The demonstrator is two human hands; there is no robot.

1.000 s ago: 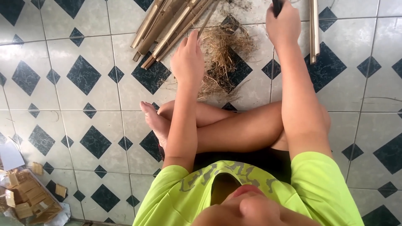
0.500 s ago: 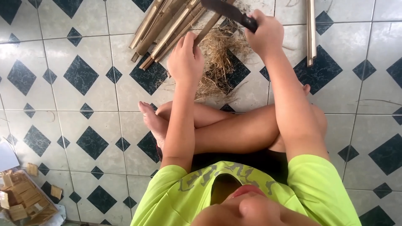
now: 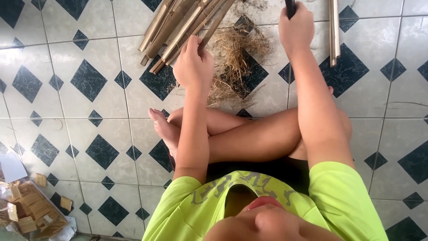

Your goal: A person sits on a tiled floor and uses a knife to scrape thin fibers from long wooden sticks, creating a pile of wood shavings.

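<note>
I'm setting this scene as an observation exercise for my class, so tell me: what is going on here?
A person sits cross-legged on a tiled floor with dark diamond shapes. The left hand grips the near end of a thin bamboo strip that slants up and away. The right hand holds a dark handle raised at the top edge; its blade is out of view. Split bamboo pieces lie bundled beyond the left hand, dry shavings are heaped between the hands, and another strip lies to the right.

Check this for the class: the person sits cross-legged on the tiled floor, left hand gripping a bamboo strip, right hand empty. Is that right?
Not quite. In the head view the right hand is closed around a dark tool handle, not empty. The left hand does grip a bamboo strip.
</note>
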